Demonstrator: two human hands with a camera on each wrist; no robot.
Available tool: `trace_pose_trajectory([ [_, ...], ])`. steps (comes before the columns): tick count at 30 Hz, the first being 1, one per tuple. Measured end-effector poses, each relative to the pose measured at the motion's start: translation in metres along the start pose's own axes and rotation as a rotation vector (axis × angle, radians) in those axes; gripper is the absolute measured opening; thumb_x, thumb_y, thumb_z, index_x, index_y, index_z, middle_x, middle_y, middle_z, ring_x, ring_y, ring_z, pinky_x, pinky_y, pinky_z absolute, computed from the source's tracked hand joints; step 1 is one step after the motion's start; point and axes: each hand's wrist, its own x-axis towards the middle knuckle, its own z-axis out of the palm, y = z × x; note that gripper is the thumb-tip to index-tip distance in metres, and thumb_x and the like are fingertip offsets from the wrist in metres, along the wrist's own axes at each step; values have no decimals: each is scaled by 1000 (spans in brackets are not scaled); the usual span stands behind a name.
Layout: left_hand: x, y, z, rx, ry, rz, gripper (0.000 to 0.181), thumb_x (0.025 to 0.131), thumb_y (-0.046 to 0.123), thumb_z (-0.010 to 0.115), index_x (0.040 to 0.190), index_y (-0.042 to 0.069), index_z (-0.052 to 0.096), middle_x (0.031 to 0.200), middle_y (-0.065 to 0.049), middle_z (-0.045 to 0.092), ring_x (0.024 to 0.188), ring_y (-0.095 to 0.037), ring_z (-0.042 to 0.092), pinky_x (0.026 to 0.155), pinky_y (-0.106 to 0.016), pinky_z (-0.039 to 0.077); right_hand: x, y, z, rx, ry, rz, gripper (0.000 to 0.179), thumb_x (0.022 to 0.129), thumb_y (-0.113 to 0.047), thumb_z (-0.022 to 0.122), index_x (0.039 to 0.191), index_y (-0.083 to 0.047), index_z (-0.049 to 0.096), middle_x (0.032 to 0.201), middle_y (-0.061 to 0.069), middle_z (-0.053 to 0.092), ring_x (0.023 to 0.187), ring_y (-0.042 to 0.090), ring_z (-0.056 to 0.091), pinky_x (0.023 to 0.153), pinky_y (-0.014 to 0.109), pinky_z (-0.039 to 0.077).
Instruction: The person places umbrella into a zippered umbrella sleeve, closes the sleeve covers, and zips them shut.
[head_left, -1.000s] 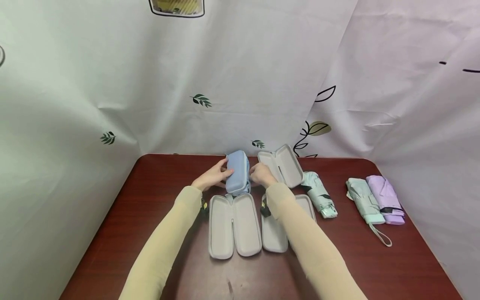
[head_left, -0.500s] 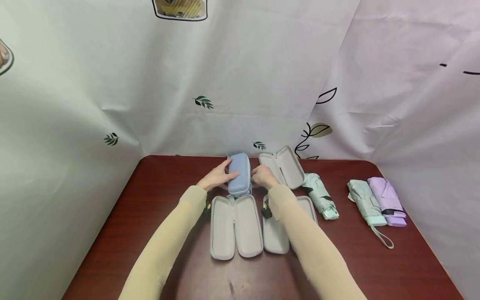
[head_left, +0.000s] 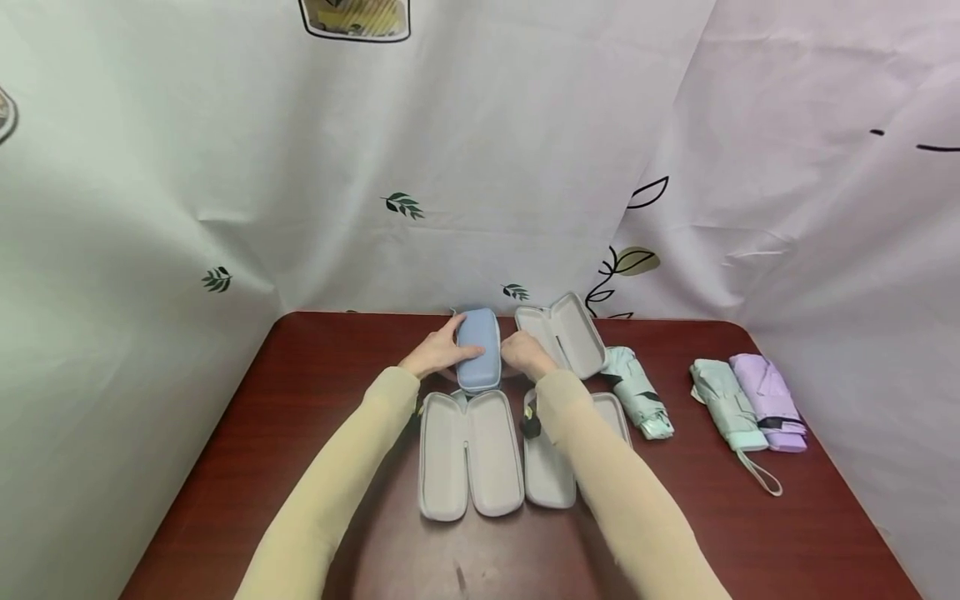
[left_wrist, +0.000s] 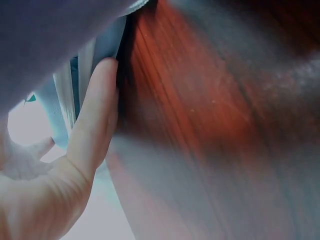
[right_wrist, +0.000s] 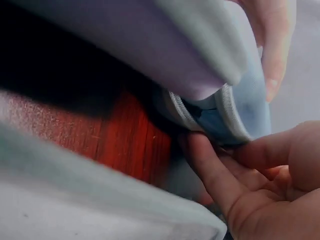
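A light-blue zippered hard case (head_left: 480, 346) lies near the back of the table. My left hand (head_left: 438, 350) grips it from the left, thumb across the lid, fingers down the side. At its right edge my right hand (head_left: 527, 353) is curled. In the right wrist view, thumb and forefinger (right_wrist: 212, 172) pinch at the case's rim, where the two zip edges (right_wrist: 230, 107) stand slightly apart and something dark blue shows inside. A zip pull cannot be made out there. In the left wrist view, a finger of the left hand (left_wrist: 90, 120) lies along the case's side (left_wrist: 107, 42).
Grey-lined cases lie opened flat: one at front left (head_left: 442, 458), one partly under my right forearm (head_left: 550, 467), one behind my right hand (head_left: 577, 333). Folded umbrellas are to the right: mint with black marks (head_left: 637, 392), mint with a strap (head_left: 731, 404), and lilac (head_left: 770, 400).
The blue case's lid has come down and its right-side gap has narrowed. My left thumb has slid further right over the lid. The right hand stays at the right edge.
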Motion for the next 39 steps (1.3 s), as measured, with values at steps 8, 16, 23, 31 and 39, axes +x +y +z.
trace_pose_trajectory([
  [8, 2, 2, 3, 29, 28, -9, 89, 86, 31, 74, 156, 21, 20, 140, -26, 41, 92, -36, 64, 53, -40, 57, -10, -11, -1, 287, -69, 52, 48, 98, -30, 56, 120, 12, 57, 108, 22, 64, 91, 30, 68, 77, 37, 56],
  [16, 3, 2, 10, 22, 33, -9, 92, 87, 36, 74, 157, 22, 15, 140, -26, 41, 94, -36, 64, 53, -40, 57, -2, -11, -4, 48, -25, 57, 54, 96, -36, 62, 124, 10, 59, 112, 23, 64, 99, 31, 66, 85, 38, 53],
  [23, 0, -13, 4, -29, 27, 29, 96, 87, 38, 73, 156, 12, 13, 125, -23, 51, 89, -28, 65, 64, -37, 57, 2, -13, -1, 60, -47, 100, 60, 96, -35, 63, 139, 3, 48, 126, 23, 59, 105, 31, 64, 88, 39, 52],
  [31, -7, -22, -5, -178, -13, -25, 69, 94, 27, 66, 146, -5, 32, 110, -20, 60, 87, -24, 67, 74, -36, 57, 1, -16, 3, 31, -23, 52, 64, 96, -34, 64, 145, 0, 41, 134, 23, 54, 115, 33, 58, 97, 41, 46],
  [39, -9, -10, 2, -110, 51, -63, 59, 91, 27, 65, 137, -4, 43, 108, -19, 63, 85, -24, 66, 71, -35, 57, 5, -21, -3, -164, -30, -113, 64, 95, -31, 65, 144, 2, 41, 134, 23, 55, 117, 35, 57, 96, 43, 47],
])
